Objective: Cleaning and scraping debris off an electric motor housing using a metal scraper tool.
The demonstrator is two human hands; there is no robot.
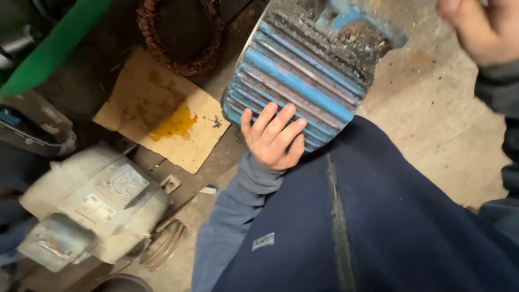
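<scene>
Blue ribbed motor housing (pixel 303 70) slants toward upper right, left hand (pixel 274 138) spread flat against its lower end; right hand (pixel 478 27), upper right, grip unclear.

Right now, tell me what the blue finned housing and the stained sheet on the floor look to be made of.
Blue finned motor housing, with the left hand laid flat on it: looks like cast metal, given the rigid parallel ribs; blue paint worn, grime between the fins. Stained sheet: probably cardboard, with its matte tan face, ragged edges and soaked-in yellow blotch.
</scene>
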